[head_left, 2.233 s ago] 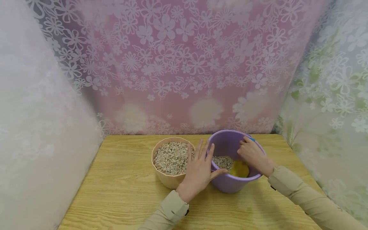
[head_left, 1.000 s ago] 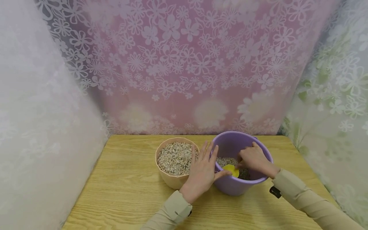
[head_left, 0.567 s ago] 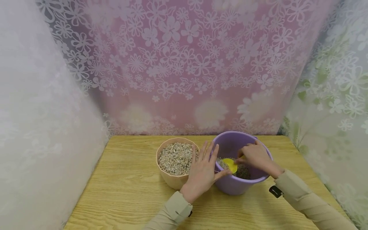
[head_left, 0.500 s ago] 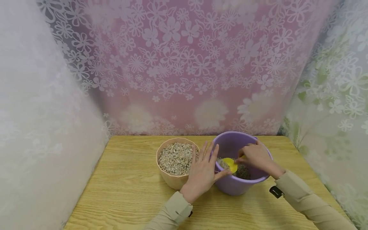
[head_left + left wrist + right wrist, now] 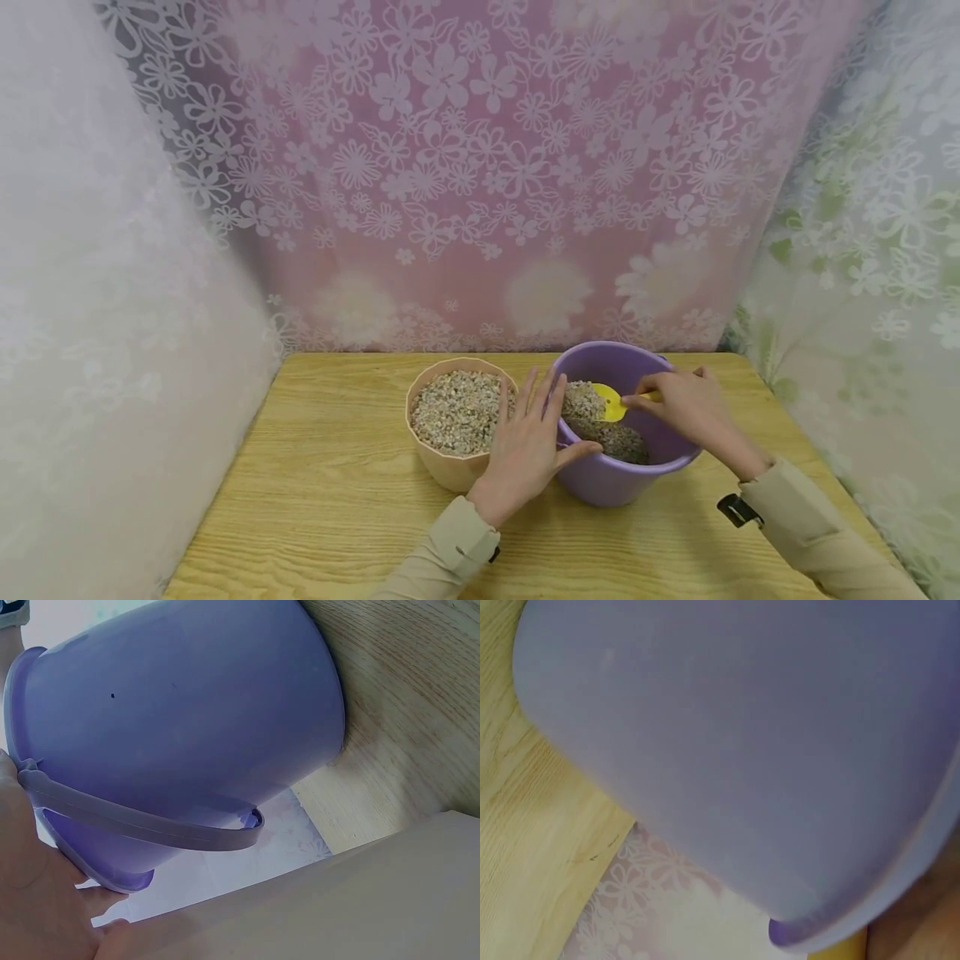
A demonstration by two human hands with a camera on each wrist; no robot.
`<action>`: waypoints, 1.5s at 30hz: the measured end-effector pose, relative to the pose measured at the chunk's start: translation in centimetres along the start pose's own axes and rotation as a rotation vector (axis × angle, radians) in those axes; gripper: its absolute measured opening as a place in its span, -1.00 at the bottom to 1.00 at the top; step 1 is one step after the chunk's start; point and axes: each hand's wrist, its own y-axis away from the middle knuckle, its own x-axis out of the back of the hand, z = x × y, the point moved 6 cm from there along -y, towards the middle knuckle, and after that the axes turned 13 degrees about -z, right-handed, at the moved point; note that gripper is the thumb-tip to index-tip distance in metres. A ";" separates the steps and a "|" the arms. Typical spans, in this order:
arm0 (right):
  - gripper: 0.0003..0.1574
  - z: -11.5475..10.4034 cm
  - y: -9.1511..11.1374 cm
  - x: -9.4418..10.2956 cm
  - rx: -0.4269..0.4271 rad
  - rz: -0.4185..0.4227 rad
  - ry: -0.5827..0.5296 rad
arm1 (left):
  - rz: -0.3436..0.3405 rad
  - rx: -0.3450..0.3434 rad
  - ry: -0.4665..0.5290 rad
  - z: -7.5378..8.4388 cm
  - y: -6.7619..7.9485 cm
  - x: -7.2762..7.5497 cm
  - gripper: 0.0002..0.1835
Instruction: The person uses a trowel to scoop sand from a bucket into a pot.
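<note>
My right hand (image 5: pixel 686 408) pinches the handle of a yellow scoop (image 5: pixel 613 403) over the purple bucket (image 5: pixel 606 490). The scoop's blade carries a heap of beige, gravel-like grains (image 5: pixel 582 402), level with the bucket's upper part. More grains (image 5: pixel 622 443) lie at the bottom of the bucket. With fingers spread, my left hand (image 5: pixel 519 460) rests at the bucket's left rim, thumb over the near edge. The left wrist view shows the bucket's folded-down carrying handle (image 5: pixel 142 825) beside that hand. From the right wrist, the bucket wall (image 5: pixel 720 750) hides most of the right hand (image 5: pixel 922 922).
A peach pot (image 5: pixel 448 475) filled nearly to its brim with the same grains stands just left of the bucket, partly behind my left hand. Both stand on a wooden table (image 5: pixel 322 483). Flowered curtains (image 5: pixel 450 167) enclose the back and sides.
My right hand has drawn the scoop up from the bucket's bottom, now loaded with grains, and moved slightly right. The left hand has stayed at the rim.
</note>
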 end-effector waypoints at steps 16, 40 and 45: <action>-0.64 -0.2 3.7 0.7 -0.092 0.232 0.095 | 0.010 0.009 -0.013 -0.3 0.4 -0.1 0.09; -0.68 -0.1 5.0 1.0 -0.100 0.339 0.085 | 0.059 -0.038 -0.004 -0.2 0.3 0.7 0.07; -0.68 -0.2 5.2 1.4 -0.109 0.309 0.060 | 0.074 -0.032 0.038 -2.0 0.9 1.9 0.02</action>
